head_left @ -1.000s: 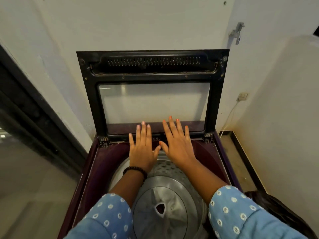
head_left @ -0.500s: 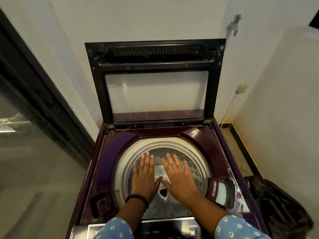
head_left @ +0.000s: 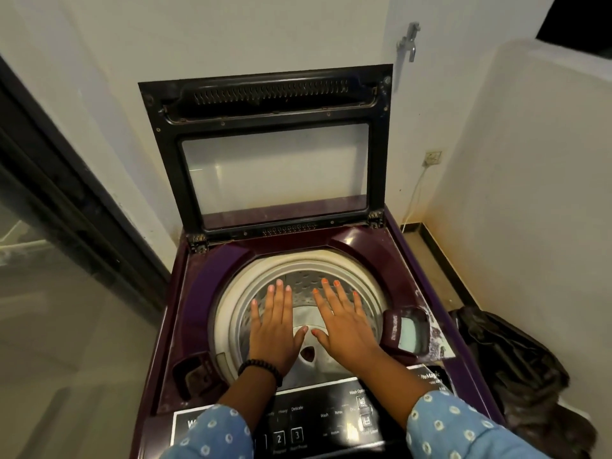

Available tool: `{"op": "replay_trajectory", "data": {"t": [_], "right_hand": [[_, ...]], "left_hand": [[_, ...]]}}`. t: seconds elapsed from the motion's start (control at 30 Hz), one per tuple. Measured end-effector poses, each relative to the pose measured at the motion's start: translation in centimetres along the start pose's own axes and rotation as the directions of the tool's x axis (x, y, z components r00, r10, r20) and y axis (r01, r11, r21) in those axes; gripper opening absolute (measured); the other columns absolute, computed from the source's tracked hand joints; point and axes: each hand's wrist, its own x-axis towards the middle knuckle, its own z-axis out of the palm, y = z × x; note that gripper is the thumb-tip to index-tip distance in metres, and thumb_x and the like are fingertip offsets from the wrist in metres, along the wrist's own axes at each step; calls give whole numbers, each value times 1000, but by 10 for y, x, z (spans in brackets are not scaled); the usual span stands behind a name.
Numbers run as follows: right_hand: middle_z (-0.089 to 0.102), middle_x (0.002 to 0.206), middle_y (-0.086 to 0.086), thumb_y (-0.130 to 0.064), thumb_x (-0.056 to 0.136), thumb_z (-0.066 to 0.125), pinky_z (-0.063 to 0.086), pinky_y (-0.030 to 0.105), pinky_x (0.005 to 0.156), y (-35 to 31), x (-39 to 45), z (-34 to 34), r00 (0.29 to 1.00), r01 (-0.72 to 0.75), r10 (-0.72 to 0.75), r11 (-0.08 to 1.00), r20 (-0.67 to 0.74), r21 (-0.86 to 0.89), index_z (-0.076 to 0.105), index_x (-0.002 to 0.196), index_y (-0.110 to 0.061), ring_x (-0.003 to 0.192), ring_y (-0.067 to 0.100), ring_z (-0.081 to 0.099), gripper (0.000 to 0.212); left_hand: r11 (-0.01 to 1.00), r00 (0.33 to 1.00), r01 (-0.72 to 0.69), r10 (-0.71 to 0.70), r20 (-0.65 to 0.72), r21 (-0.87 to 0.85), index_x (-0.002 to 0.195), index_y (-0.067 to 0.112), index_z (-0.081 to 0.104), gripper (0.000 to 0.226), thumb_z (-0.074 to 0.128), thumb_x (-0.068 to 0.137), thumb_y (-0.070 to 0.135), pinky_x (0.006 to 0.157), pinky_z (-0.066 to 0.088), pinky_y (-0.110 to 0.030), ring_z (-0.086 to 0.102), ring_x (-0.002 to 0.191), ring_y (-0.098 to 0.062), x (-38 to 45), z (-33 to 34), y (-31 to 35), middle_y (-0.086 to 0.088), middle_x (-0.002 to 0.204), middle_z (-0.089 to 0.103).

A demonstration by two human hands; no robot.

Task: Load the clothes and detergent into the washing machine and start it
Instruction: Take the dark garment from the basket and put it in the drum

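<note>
A maroon top-loading washing machine (head_left: 202, 276) stands in front of me with its glass lid (head_left: 275, 173) raised upright against the wall. Its steel drum (head_left: 299, 283) is empty, with the grey pulsator at the bottom. My left hand (head_left: 273, 329) and my right hand (head_left: 344, 326) hover flat, palms down and fingers spread, side by side over the drum opening, holding nothing. A detergent compartment (head_left: 409, 331) sits at the drum's right rim. The black control panel (head_left: 298, 429) runs along the front edge, partly hidden by my blue dotted sleeves. No clothes or detergent container are clearly visible.
A dark bag or bundle (head_left: 516, 369) lies on the floor right of the machine. A tap (head_left: 409, 41) and a wall socket (head_left: 433, 157) with a cable are on the white wall behind. A dark-framed glass door (head_left: 49, 226) stands at left.
The view has pulled back from the lid, so the whole drum and control panel show. Both hands stay flat and open, now over the drum's front half rather than near the hinge.
</note>
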Motion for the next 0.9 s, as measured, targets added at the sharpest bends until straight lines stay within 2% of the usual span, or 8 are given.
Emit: {"op": "replay_trajectory", "data": {"t": [0.1,0.2,0.27,0.37,0.53,0.6,0.77,0.9], "right_hand": [[32,155,10,-55,82,65,19,53,110,-4,-1,-5,999,-32,32,999,11,-10,37,147,-18,143,31,30,80],[27,157,11,-57,84,59,21,56,111,-5,-3,-5,999,-34,34,999,-13,-9,32,149,-20,145,33,25,80],[27,158,11,-63,86,46,22,58,110,-6,-5,-5,999,-48,49,999,3,-13,26,150,-23,144,35,25,78],[31,156,11,-69,85,25,24,59,107,-6,-8,-7,993,-113,114,993,33,-14,21,149,-26,142,36,30,77],[32,156,11,-71,86,21,26,62,106,1,-11,-6,988,-154,154,988,18,-15,21,149,-26,142,35,28,78],[23,159,11,-72,86,17,18,63,109,8,-12,-5,986,-160,160,987,45,-15,12,151,-26,145,35,24,79],[-9,162,8,-72,86,11,-12,58,109,37,-17,-9,979,-201,202,978,20,-54,0,153,-28,148,33,-8,82],[-12,162,8,-72,88,15,-8,60,112,60,-23,-18,973,-229,229,971,-14,-73,-2,154,-28,148,32,-12,81]], "left_hand": [[1000,1000,-21,21,-21,11,145,7,27,81,30,84,59,113,13,-54,26,141,-30,-1,-2,-2,-18,152,36],[999,999,-32,32,-31,17,147,8,24,82,30,84,61,114,4,-54,22,142,-32,-2,-3,-2,-19,154,30],[999,999,-34,34,-34,23,147,9,22,83,30,84,62,114,1,-56,21,143,-33,-2,-5,-1,-20,155,27],[999,999,-35,35,-27,26,148,9,19,83,28,85,62,113,3,-58,20,143,-33,-1,-5,-1,-19,156,26],[999,999,-39,39,-17,18,149,9,18,80,25,88,61,111,11,-62,20,143,-34,3,-2,5,-20,156,26],[999,999,-46,47,-23,20,148,9,19,80,25,88,61,110,14,-63,20,142,-35,6,-2,11,-20,155,27],[994,994,-104,105,-37,19,148,9,21,81,24,87,63,109,13,-63,20,142,-35,19,-2,34,-20,155,28],[991,991,-133,133,-13,21,148,7,29,82,25,87,62,108,19,-66,21,142,-36,33,-11,64,-21,155,28]]}}
